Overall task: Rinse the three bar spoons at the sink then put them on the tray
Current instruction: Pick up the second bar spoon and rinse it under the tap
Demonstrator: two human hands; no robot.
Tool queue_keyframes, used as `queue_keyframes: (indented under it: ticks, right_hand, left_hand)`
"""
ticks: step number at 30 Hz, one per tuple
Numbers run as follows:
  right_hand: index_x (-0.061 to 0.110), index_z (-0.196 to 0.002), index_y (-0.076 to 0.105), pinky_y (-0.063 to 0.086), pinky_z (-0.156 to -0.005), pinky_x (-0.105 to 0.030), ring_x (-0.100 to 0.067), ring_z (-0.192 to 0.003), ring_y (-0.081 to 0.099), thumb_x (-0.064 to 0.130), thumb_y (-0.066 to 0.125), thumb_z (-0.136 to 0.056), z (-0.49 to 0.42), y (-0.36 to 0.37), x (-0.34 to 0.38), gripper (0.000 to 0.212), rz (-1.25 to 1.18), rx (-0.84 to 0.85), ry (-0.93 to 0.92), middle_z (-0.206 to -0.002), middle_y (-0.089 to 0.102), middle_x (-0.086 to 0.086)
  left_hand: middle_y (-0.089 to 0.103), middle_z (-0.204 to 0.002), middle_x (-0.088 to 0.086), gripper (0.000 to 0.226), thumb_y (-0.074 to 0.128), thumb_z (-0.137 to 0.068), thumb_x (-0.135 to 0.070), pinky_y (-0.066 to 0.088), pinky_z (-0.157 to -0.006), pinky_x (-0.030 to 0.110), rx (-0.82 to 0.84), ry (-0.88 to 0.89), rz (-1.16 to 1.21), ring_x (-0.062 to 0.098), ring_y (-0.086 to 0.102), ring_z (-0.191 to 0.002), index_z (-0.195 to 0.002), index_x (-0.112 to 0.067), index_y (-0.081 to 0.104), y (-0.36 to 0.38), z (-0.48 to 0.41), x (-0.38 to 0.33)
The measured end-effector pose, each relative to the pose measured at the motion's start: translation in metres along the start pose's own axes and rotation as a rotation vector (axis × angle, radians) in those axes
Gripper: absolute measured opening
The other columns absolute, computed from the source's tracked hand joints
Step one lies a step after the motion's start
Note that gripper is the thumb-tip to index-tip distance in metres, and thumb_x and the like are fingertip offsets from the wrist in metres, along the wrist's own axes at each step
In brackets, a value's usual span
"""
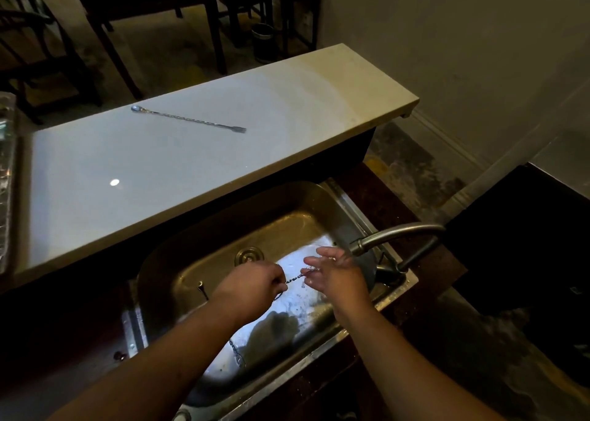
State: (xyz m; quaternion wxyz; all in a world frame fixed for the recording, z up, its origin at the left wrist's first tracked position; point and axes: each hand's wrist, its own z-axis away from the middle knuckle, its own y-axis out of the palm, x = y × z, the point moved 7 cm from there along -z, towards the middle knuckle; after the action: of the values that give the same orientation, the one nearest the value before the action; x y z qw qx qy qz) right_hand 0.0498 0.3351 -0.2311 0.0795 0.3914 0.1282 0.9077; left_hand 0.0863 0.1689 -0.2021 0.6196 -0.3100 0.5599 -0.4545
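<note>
Over the steel sink (223,216), my left hand (252,285) is closed on a twisted-stem bar spoon (295,277). Its far end lies in the fingers of my right hand (335,272), just under the faucet spout (383,237). Water glistens on that hand. A second bar spoon (188,119) lies flat on the white counter (159,171) behind the sink, bowl to the left, fork end to the right. Another spoon's tip (201,288) sticks up in the sink left of my left wrist, and a twisted stem (236,352) shows below my forearm.
A metal tray (5,178) sits at the far left edge of the counter, mostly out of frame. The drain (249,255) is in the sink's middle. Dark tables and chairs stand beyond the counter. A dark appliance (526,245) is at the right.
</note>
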Motion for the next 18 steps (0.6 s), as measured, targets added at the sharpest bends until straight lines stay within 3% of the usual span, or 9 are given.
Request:
queue_keyframes:
  ticks: [6,8,10,12,15,18]
  right_hand:
    - [0.004,-0.113,0.064,0.064,-0.083,-0.048,-0.032,-0.085,0.078,0.014,0.056,-0.104,0.009,-0.003,-0.009,0.015,0.276,-0.124,-0.083,-0.091,0.078,-0.013]
    - [0.015,-0.123,0.062,0.063,-0.078,-0.045,-0.024,-0.083,0.074,0.024,0.058,-0.103,0.015,-0.001,0.003,0.022,0.571,-0.186,-0.205,-0.103,0.076,-0.006]
    - [0.029,-0.136,0.052,0.058,-0.065,-0.033,-0.009,-0.08,0.066,0.037,0.058,-0.102,0.023,0.019,0.021,0.035,0.857,-0.192,-0.371,-0.115,0.066,0.006]
    - [0.032,-0.141,0.048,0.053,-0.074,-0.023,-0.001,-0.095,0.06,0.039,0.058,-0.101,0.03,0.052,0.045,0.042,0.974,-0.147,-0.569,-0.125,0.058,0.007]
    - [0.026,-0.144,0.047,0.049,-0.106,-0.039,-0.016,-0.136,0.047,0.034,0.056,-0.101,0.037,0.107,0.087,0.045,1.07,-0.113,-0.856,-0.148,0.052,0.0]
    - [0.021,-0.148,0.043,0.042,-0.116,-0.051,-0.026,-0.148,0.037,0.038,0.05,-0.102,0.037,0.152,0.124,0.05,1.122,-0.115,-0.988,-0.156,0.047,-0.007]
  left_hand:
    - [0.07,-0.096,-0.006,0.017,0.056,-0.099,-0.04,0.033,-0.064,0.027,0.008,0.034,-0.046,0.017,0.063,-0.088,-0.098,-0.028,0.068,0.004,0.004,-0.003]
    - [0.069,-0.096,-0.008,0.016,0.057,-0.099,-0.041,0.033,-0.062,0.026,0.017,-0.01,-0.008,0.015,0.063,-0.087,-0.099,-0.029,0.068,0.006,0.005,0.001]
    - [0.068,-0.091,-0.009,0.014,0.061,-0.097,-0.041,0.032,-0.057,0.024,0.022,-0.091,0.038,0.012,0.061,-0.081,-0.096,-0.029,0.068,0.007,0.006,0.011]
    - [0.069,-0.088,-0.008,0.014,0.063,-0.094,-0.042,0.034,-0.058,0.025,0.013,-0.2,0.091,0.013,0.061,-0.078,-0.093,-0.029,0.069,0.008,0.009,0.027]
    - [0.072,-0.091,0.001,0.021,0.065,-0.092,-0.044,0.039,-0.063,0.03,-0.023,-0.378,0.129,0.023,0.066,-0.088,-0.093,-0.024,0.068,0.009,0.014,0.054]
    - [0.074,-0.091,0.003,0.022,0.068,-0.091,-0.041,0.05,-0.07,0.032,-0.055,-0.549,0.226,0.025,0.068,-0.088,-0.092,-0.019,0.071,0.016,0.025,0.081]
